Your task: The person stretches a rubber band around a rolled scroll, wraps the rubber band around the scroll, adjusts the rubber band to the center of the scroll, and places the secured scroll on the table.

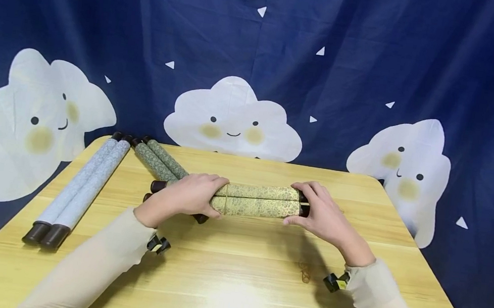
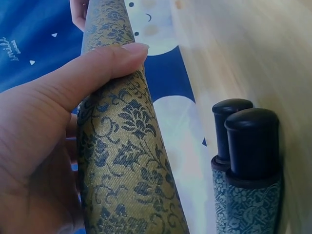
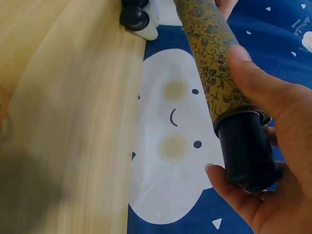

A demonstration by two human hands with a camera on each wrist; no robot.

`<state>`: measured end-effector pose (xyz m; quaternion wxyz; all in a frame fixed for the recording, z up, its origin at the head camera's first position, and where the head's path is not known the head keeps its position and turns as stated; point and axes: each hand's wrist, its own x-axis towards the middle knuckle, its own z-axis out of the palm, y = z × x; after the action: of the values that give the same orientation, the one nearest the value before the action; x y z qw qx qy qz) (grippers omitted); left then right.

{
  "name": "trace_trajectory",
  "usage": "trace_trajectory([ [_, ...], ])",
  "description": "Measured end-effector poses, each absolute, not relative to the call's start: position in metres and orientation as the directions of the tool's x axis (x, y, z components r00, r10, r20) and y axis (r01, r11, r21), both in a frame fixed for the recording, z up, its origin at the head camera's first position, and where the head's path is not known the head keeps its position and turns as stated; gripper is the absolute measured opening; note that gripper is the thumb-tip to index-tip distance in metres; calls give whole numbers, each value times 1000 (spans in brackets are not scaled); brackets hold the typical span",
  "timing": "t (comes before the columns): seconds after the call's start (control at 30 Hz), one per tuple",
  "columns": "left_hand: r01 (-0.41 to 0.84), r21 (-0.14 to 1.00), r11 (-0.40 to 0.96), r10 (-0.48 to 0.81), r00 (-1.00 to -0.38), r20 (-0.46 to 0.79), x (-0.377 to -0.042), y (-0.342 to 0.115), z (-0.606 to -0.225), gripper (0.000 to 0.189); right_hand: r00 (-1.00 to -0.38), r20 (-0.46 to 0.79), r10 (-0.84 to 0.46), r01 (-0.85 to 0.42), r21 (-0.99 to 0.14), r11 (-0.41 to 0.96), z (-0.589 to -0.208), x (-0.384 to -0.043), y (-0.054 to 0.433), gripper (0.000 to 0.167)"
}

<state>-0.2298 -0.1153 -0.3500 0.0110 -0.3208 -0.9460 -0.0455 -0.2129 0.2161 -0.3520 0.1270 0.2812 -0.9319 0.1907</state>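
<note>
A rolled yellow hanging scroll (image 1: 255,205) with a dark floral pattern and dark end knobs is held level over the table, its two rolls side by side. My left hand (image 1: 188,194) grips it left of the middle; in the left wrist view the thumb (image 2: 105,66) lies across the patterned cloth (image 2: 129,161). A thin band (image 1: 226,200) circles the rolls beside that hand. My right hand (image 1: 325,218) holds the right end. In the right wrist view its thumb is on the cloth and other fingers are around the black knob (image 3: 246,151).
A green patterned scroll (image 1: 161,161) lies slantwise behind and partly under my left hand. A pale blue scroll (image 1: 88,184) rests along the table's left side. Thin brown bands (image 1: 304,272) lie on the wooden table (image 1: 234,269). A dark blue curtain (image 1: 259,48) hangs behind.
</note>
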Motion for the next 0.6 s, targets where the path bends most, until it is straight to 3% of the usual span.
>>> trace_trajectory([
  [0.33,589,14,808,586,-807,75,-249,-109,-343,92,-790,386,-476,-581,-222,783,-351,-232,221,85],
  [0.6,570,23,821,567,-820,81,-264,-104,-340,92,-807,389,-445,-551,-223,804,-355,-246,224,85],
])
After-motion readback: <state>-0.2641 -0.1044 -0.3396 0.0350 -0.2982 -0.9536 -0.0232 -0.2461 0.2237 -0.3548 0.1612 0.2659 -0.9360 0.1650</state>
